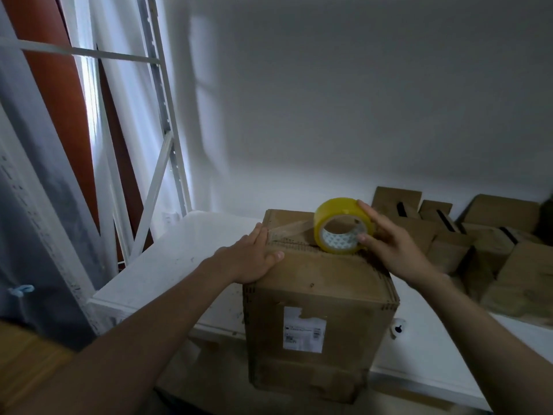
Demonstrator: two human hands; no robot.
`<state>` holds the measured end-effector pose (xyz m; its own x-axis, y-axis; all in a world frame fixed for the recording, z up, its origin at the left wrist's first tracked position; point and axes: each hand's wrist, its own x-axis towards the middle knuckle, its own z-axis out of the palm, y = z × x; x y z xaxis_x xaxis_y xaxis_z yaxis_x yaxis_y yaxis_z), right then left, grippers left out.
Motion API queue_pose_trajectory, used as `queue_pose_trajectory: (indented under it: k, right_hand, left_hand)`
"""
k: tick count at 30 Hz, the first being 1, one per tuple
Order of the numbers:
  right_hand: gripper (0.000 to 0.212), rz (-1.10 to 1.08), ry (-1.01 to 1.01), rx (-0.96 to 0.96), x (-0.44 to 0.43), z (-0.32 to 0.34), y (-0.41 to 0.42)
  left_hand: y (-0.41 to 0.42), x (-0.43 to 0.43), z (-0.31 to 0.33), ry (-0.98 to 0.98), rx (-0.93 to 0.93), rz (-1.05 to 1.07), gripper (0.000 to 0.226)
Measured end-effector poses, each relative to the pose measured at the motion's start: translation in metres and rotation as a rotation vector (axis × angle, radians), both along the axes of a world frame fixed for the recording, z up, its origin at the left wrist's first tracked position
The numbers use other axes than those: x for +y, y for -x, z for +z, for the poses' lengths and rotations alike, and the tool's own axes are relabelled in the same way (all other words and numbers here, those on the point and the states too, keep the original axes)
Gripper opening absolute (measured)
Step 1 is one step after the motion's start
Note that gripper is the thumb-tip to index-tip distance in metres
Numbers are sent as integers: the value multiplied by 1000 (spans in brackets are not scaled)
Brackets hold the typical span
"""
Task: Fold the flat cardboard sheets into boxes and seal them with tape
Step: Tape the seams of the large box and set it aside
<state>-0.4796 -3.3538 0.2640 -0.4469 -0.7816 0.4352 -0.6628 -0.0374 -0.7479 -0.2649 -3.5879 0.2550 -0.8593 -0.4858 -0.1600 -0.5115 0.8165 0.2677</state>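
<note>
In the head view, the box (323,295) stands on the white tabletop (167,256) right in front of you, flaps closed. Your left hand (254,256) lies flat with straight fingers on its top, pinning the end of a clear strip of tape (287,229). Your right hand (392,247) has its grip curled round the yellow tape roll (344,224), which stands on edge on the seam (299,245). The seam runs left to right, so I'd judge the roll must travel rightward, away from your left hand. Folded boxes (493,250) sit piled at the right.
</note>
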Motion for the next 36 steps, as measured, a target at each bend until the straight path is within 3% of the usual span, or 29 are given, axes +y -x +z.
queue_pose_trajectory:
  k: [4, 8, 12, 17, 20, 23, 27, 31, 36]
  right_hand:
    - [61, -67, 36, 73, -10, -8, -8]
    - [62, -25, 60, 72, -37, -10, -28]
    - [63, -2, 44, 90, -56, -6, -39]
    - [63, 10, -25, 253, -49, 21, -33]
    - [62, 0, -63, 426, -40, 41, -20]
    - [62, 10, -116, 353, -31, 46, -13]
    - [58, -18, -56, 289, -34, 37, -16]
    - [49, -37, -33, 266, -43, 34, -14]
    - [46, -1, -96, 400, -50, 43, -17]
  left_hand:
    - [-7, -8, 10, 66, -64, 9, 85]
    - [-19, -11, 20, 251, -143, -16, 95]
    - [-17, -7, 14, 205, -110, -23, 134]
    - [-11, -5, 9, 202, -100, 5, 111]
    - [-14, -8, 9, 205, -100, 1, 130]
    - [-14, -8, 8, 203, -92, -5, 149]
    - [-8, -10, 7, 205, -112, 4, 144]
    - [2, 4, 11, 217, -109, -9, 116]
    - [17, 20, 7, 136, -49, -67, 110]
